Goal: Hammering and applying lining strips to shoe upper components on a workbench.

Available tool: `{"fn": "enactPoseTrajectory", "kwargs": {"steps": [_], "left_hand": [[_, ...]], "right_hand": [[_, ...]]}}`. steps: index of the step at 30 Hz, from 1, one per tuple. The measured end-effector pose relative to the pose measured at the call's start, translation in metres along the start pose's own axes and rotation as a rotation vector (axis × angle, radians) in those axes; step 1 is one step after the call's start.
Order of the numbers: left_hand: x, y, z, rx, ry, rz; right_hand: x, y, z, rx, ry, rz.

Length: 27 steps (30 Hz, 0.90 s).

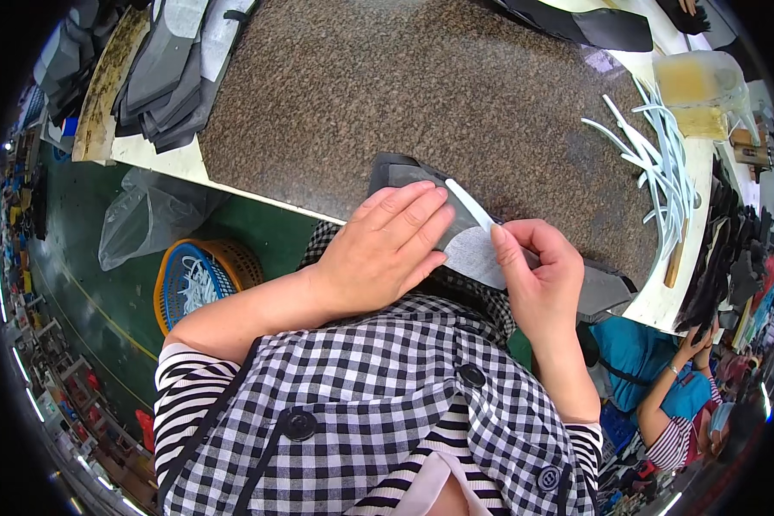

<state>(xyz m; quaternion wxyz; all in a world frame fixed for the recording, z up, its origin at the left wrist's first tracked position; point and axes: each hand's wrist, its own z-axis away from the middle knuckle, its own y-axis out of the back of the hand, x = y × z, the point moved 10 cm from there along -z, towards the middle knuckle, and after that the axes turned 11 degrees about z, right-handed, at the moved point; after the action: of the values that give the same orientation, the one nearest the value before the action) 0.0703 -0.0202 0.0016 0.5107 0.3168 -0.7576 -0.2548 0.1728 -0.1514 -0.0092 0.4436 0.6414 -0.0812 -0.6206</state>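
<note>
Grey piece lies at the centre of the frame, on the near edge of the speckled worktop, partly over a darker piece that shows above the fingers. I note the left hand flat on it, fingers together and extended, pressing down rather than gripping. The right hand sits just right of it, thumb and forefinger pinching the lower end of a white strip; the strip runs up and left across the grey piece. The other fingers of that hand are curled.

Upper left of the frame: a stack of grey cut pieces on the bench. Upper right: a loose bunch of white strips, and beyond it a clear plastic tub with yellowish contents. Right edge: dark cut pieces piled up. Left of centre, below the bench: an orange and blue basket holding white scraps, with a clear plastic bag above it on the green floor. Lower right: another person in blue.
</note>
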Motion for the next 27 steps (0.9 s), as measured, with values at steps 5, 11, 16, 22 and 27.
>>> {"fn": "enactPoseTrajectory", "kwargs": {"steps": [5,11,16,22,27], "left_hand": [[-0.004,-0.001,-0.003,-0.038,-0.004,0.032],[-0.004,-0.002,-0.003,-0.038,-0.001,0.059],[-0.004,-0.001,-0.001,-0.015,-0.027,0.042],[-0.004,-0.004,0.000,-0.016,-0.053,0.031],[-0.004,-0.001,0.000,-0.008,-0.027,0.052]], "right_hand": [[-0.025,0.003,-0.001,0.062,0.138,0.191],[-0.030,0.001,-0.001,0.091,0.175,0.298],[-0.031,-0.002,-0.001,0.088,0.184,0.352],[-0.031,-0.003,-0.002,0.077,0.197,0.390],[-0.026,0.001,0.000,0.102,0.192,0.241]]}}
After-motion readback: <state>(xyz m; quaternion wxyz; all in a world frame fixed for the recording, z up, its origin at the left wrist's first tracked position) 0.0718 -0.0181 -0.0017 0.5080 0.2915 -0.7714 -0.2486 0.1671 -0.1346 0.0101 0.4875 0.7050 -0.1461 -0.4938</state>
